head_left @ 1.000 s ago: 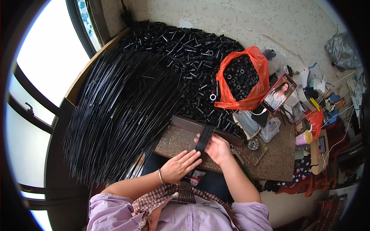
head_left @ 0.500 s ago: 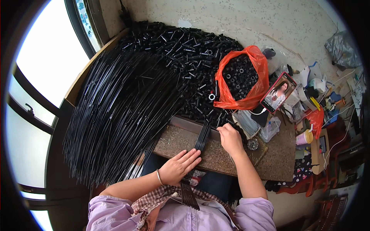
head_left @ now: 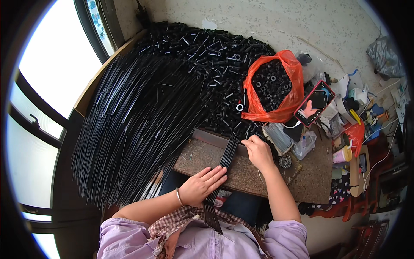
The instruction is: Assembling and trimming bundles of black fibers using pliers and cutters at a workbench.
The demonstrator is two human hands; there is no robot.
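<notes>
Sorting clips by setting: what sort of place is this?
Probably a small home workshop for hand assembly: a big fan of thin black rods, a heap of small black parts, an orange bag of more, and a cluttered worktop beside a window.

rods (head_left: 138,125) left of bag (head_left: 276,86), phone (head_left: 314,103) right

black rods (head_left: 142,125) and black tubes (head_left: 207,52); an orange bag (head_left: 290,101); lilac sleeves (head_left: 282,239); a checked red-and-white cloth (head_left: 174,222); a speckled brown board (head_left: 254,175).
</notes>
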